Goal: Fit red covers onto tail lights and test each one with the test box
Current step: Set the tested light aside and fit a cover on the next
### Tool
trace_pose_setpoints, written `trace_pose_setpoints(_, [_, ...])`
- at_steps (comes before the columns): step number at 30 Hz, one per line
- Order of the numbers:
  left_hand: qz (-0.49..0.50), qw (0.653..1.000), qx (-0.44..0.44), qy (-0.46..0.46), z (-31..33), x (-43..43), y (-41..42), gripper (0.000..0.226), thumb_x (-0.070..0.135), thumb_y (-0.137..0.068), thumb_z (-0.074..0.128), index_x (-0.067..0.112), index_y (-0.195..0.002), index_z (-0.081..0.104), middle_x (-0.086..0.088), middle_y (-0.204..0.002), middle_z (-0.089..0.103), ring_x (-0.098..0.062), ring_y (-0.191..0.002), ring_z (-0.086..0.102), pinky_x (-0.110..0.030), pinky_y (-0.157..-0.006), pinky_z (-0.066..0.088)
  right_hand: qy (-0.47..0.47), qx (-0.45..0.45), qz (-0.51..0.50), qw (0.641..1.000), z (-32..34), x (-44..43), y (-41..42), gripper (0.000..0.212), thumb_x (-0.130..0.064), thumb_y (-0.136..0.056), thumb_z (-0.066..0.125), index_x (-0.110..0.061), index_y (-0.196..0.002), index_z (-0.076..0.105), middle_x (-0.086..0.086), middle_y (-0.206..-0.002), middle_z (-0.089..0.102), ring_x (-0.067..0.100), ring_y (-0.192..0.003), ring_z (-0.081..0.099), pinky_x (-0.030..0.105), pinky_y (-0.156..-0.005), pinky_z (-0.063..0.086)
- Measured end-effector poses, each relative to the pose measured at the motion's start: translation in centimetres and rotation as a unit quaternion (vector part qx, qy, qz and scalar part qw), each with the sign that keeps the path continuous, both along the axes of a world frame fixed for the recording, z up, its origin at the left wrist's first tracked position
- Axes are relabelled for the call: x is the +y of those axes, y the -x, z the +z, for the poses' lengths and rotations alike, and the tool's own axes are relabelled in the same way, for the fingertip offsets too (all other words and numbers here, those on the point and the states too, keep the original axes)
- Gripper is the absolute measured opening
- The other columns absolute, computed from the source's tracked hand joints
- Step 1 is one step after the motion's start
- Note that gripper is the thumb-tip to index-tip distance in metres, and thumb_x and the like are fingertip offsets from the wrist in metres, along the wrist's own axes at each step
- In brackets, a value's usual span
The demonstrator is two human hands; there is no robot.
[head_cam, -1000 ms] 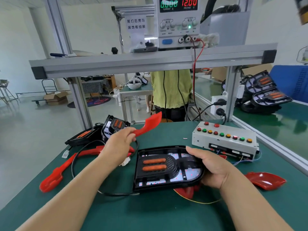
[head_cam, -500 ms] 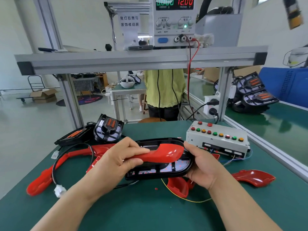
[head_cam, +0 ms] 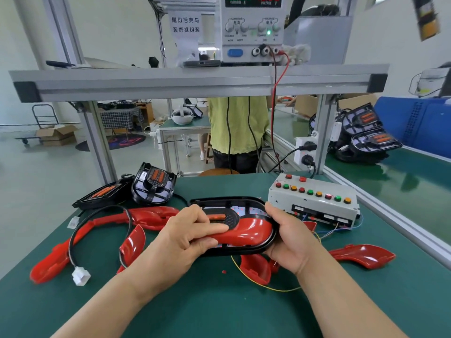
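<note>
A black tail light (head_cam: 229,203) with orange lamp strips is held just above the green table (head_cam: 219,308). My right hand (head_cam: 289,240) grips its right end. My left hand (head_cam: 188,236) pinches a red cover (head_cam: 246,230) and holds it along the light's near edge. The grey test box (head_cam: 314,198) with coloured buttons stands right behind the light. Several loose red covers lie around, one at the right (head_cam: 361,256) and long ones at the left (head_cam: 151,215).
Two more black tail lights (head_cam: 153,184) lie at the back left, with a black cable and white plug (head_cam: 80,276) in front. A power supply (head_cam: 251,28) sits on the aluminium shelf (head_cam: 195,80). A person in a yellow shirt (head_cam: 236,123) stands behind the table.
My left hand brought the red cover from above the table down onto the tail light. The light was lifted and tilted toward me by my right hand.
</note>
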State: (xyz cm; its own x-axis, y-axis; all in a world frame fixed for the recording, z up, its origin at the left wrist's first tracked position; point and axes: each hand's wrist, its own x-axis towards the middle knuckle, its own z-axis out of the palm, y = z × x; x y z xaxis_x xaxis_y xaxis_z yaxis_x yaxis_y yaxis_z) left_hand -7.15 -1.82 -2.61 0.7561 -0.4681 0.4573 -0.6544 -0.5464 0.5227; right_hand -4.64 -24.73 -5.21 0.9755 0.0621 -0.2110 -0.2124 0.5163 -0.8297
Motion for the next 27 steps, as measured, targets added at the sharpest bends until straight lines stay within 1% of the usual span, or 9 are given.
trace_pose_setpoints(3, [0.002, 1.000, 0.019, -0.003, -0.5, -0.1, -0.1, 0.035, 0.014, -0.093, 0.066, 0.036, -0.120, 0.070, 0.013, -0.095, 0.048, -0.007, -0.090, 0.051, -0.015, -0.083, 0.039, -0.020, -0.010, 0.017, 1.000, 0.1, -0.1, 0.2, 0.039, -0.033, -0.102, 0.048, -0.005, -0.118, 0.069, 0.021, -0.114, 0.071, 0.033, -0.099, 0.072, 0.043, -0.073, 0.061])
trace_pose_setpoints(5, [0.008, 1.000, 0.028, -0.010, -1.0, -0.1, -0.2, 0.035, 0.017, -0.094, 0.066, 0.039, -0.120, 0.069, 0.014, -0.099, 0.049, -0.007, -0.097, 0.051, -0.022, -0.091, 0.039, -0.018, -0.037, 0.044, 0.998, 0.3, -0.1, 0.4, 0.034, -0.026, -0.095, 0.059, -0.005, -0.119, 0.068, 0.022, -0.117, 0.070, 0.033, -0.101, 0.071, 0.044, -0.078, 0.061])
trace_pose_setpoints(9, [0.020, 0.999, 0.032, -0.030, -1.5, -0.2, -0.4, 0.036, 0.017, -0.093, 0.067, 0.042, -0.119, 0.068, 0.014, -0.101, 0.052, -0.011, -0.104, 0.051, -0.039, -0.102, 0.038, 0.029, -0.076, 0.077, 0.994, 0.3, -0.4, 0.6, 0.061, -0.002, -0.072, 0.071, -0.006, -0.132, 0.058, 0.025, -0.127, 0.064, 0.037, -0.108, 0.063, 0.047, -0.091, 0.055])
trace_pose_setpoints(13, [0.010, 1.000, 0.018, -0.019, -1.9, -0.1, -0.7, 0.035, 0.014, -0.091, 0.071, 0.035, -0.119, 0.072, 0.013, -0.099, 0.051, -0.009, -0.099, 0.052, -0.034, -0.097, 0.042, 0.045, -0.078, 0.061, 0.994, 0.3, 0.1, 0.5, 0.069, 0.004, -0.061, 0.074, -0.006, -0.128, 0.059, 0.025, -0.121, 0.067, 0.034, -0.095, 0.068, 0.042, -0.079, 0.060])
trace_pose_setpoints(17, [0.024, 0.999, 0.020, -0.024, -2.4, 0.0, -1.0, 0.035, 0.019, -0.091, 0.071, 0.039, -0.119, 0.070, 0.015, -0.102, 0.049, -0.008, -0.105, 0.050, -0.039, -0.103, 0.038, 0.046, -0.069, 0.034, 0.996, 0.2, 0.5, 0.4, 0.071, 0.003, -0.056, 0.075, -0.005, -0.125, 0.061, 0.022, -0.109, 0.072, 0.030, -0.084, 0.070, 0.039, -0.070, 0.061])
trace_pose_setpoints(20, [0.013, 0.999, 0.036, 0.000, -2.3, 0.3, -1.0, 0.041, 0.024, -0.089, 0.072, 0.043, -0.125, 0.065, 0.021, -0.113, 0.049, -0.005, -0.119, 0.048, -0.022, -0.107, 0.034, 0.037, -0.059, 0.030, 0.997, 0.2, 0.4, 0.4, 0.070, 0.002, -0.057, 0.076, -0.005, -0.125, 0.060, 0.022, -0.111, 0.071, 0.032, -0.086, 0.070, 0.043, -0.073, 0.060])
trace_pose_setpoints(23, [0.065, 0.992, 0.084, 0.072, -1.1, 1.2, -1.8, 0.047, 0.040, -0.081, 0.076, 0.044, -0.125, 0.060, 0.024, -0.117, 0.054, 0.005, -0.117, 0.050, -0.005, -0.096, 0.035, 0.027, -0.052, 0.037, 0.998, 0.3, 0.0, 0.3, 0.066, 0.001, -0.059, 0.076, -0.007, -0.123, 0.062, 0.022, -0.110, 0.072, 0.032, -0.084, 0.071, 0.043, -0.072, 0.062])
trace_pose_setpoints(25, [0.136, 0.971, 0.163, 0.105, -0.1, 2.6, -2.6, 0.047, 0.057, -0.075, 0.074, 0.037, -0.117, 0.063, 0.015, -0.113, 0.064, 0.002, -0.104, 0.060, -0.015, -0.091, 0.045, 0.023, -0.048, 0.039, 0.998, 0.3, -0.1, 0.3, 0.066, 0.000, -0.059, 0.076, -0.007, -0.123, 0.062, 0.021, -0.111, 0.072, 0.031, -0.084, 0.071, 0.044, -0.073, 0.062])
trace_pose_setpoints(27, [0.147, 0.941, 0.285, 0.112, 0.2, 4.0, -3.1, 0.064, 0.075, -0.063, 0.073, 0.027, -0.105, 0.069, 0.008, -0.102, 0.072, -0.005, -0.089, 0.068, -0.024, -0.078, 0.053, 0.017, -0.045, 0.038, 0.998, 0.2, -0.1, 0.3, 0.067, 0.000, -0.060, 0.075, -0.006, -0.125, 0.061, 0.023, -0.115, 0.070, 0.033, -0.089, 0.069, 0.046, -0.078, 0.059])
